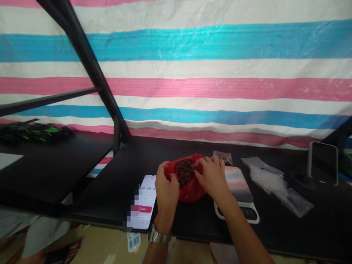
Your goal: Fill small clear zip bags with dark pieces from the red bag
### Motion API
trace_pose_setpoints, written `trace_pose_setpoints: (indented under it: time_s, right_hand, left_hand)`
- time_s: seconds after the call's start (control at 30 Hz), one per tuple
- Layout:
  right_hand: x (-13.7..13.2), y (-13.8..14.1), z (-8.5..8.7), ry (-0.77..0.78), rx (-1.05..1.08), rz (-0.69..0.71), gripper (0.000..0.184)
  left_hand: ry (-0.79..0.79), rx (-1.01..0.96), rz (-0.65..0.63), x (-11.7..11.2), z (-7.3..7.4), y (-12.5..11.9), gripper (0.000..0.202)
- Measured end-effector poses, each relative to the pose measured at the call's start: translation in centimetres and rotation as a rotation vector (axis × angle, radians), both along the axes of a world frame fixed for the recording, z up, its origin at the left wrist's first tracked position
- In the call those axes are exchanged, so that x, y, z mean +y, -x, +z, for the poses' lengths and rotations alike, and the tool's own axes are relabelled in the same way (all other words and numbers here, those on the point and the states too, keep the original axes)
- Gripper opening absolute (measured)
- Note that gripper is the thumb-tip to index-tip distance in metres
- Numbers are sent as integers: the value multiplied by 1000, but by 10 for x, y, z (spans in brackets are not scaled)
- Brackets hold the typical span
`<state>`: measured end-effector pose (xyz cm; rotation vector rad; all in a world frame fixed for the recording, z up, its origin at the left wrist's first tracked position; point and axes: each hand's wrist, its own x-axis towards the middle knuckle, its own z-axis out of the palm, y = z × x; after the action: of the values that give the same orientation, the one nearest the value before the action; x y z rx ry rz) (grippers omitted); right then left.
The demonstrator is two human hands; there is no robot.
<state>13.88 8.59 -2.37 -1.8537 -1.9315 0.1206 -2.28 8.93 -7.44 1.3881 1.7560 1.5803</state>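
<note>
A red plastic bag point(192, 195) stands on the black table with its mouth open. Dark brown dried bits point(183, 175) fill it, too small to name. My left hand point(167, 187) is closed on the bag's left rim, thumb at the inner edge. On the opposite side, my right hand point(210, 174) has its fingers bent over the right rim, thumb and fingertips at the opening. Whether they also pinch some of the bits cannot be made out. Beside my right forearm lies a white kitchen scale point(238, 183), partly covered by that arm.
A small clear bag with brownish contents point(224, 157) lies behind the scale. Flat clear plastic bags point(265, 176) are spread to its right, near a screen-like device on a stand point(324, 163). A phone showing a timer point(147, 201) lies left. A black frame post point(88, 62) rises behind.
</note>
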Motion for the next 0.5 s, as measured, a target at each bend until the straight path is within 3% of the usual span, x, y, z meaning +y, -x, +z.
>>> trace_pose_setpoints:
  time_s: [0.2,0.33,0.5]
  right_hand:
    - [-5,2,-6,16,0,28,11]
    - [-7,3,-6,53,84,87,11]
    - [0,-30,4,-81,260,103,16]
  left_hand:
    - [-57,154,21,-4,3,-4,38]
    - [-180,296,98,-6,6,-9,34]
    - [-405,381,214,-11,14,-12,24]
